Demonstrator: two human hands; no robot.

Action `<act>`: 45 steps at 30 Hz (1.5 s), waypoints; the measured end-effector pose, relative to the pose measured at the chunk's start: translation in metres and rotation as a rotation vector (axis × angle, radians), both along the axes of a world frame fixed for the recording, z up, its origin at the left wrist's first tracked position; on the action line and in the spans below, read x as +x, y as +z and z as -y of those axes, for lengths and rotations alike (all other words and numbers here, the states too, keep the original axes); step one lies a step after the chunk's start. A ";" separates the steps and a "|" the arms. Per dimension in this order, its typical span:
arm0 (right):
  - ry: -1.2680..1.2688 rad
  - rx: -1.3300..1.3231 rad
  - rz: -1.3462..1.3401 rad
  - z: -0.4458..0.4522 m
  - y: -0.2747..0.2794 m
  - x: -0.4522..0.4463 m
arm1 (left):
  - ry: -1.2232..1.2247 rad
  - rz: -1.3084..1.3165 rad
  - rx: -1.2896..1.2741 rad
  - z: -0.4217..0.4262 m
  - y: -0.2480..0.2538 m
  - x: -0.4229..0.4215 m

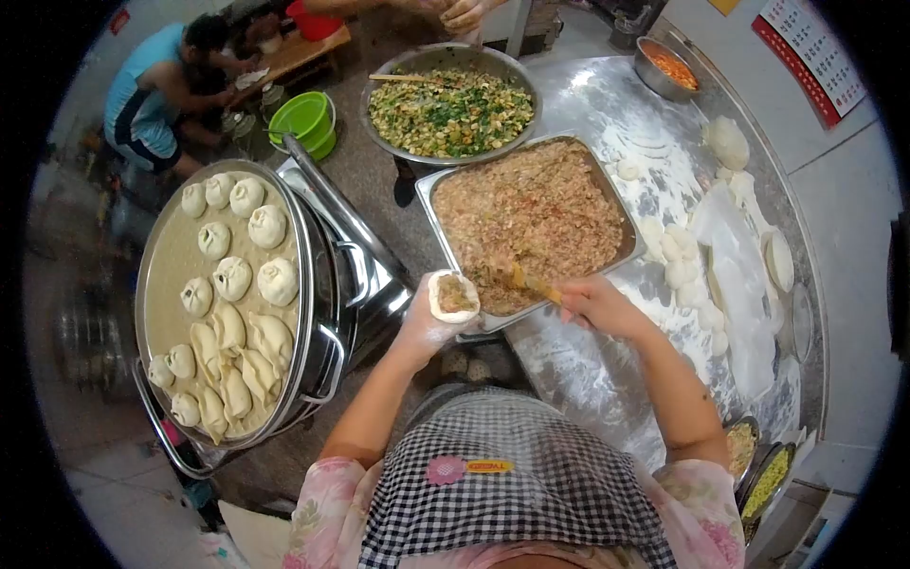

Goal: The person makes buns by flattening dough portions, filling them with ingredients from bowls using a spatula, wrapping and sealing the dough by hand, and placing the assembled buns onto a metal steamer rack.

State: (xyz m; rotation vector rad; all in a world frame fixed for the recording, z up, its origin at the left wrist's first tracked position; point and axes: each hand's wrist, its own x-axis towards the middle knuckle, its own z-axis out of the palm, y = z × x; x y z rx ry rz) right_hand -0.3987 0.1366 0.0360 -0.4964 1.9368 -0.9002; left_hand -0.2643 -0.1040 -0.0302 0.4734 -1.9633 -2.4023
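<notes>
My left hand [425,330] cups a round white dough wrapper [436,302] with a lump of brownish filling [455,292] in its middle. It is held at the near left corner of a metal tray [431,213] full of minced meat filling [531,218]. In my right hand [604,305] is the handle of a flat yellowish wooden spatula [538,285], its fingers wrapped round it. The spatula's far end rests in the meat at the tray's near side, where some of it is hidden.
On the left, a round steamer [301,284] bears several buns [232,278] and folded dumplings [237,394]. Beyond the tray stands a bowl of chopped greens [455,114]. Dough pieces [678,251] lie on the floured table [607,104]. A co-worker [156,90] sits far left; another person's hands [463,13] show at the top.
</notes>
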 end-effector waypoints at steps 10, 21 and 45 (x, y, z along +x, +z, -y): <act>0.110 -0.278 -1.033 -0.005 0.027 0.045 | -0.204 -0.133 0.120 -0.018 0.067 -0.025; 0.391 -0.077 -1.088 -0.009 0.075 0.041 | -0.305 -0.296 -0.027 -0.019 0.080 -0.021; 0.172 -0.488 -1.093 0.004 0.077 0.052 | -0.244 -0.206 0.050 -0.017 0.104 -0.004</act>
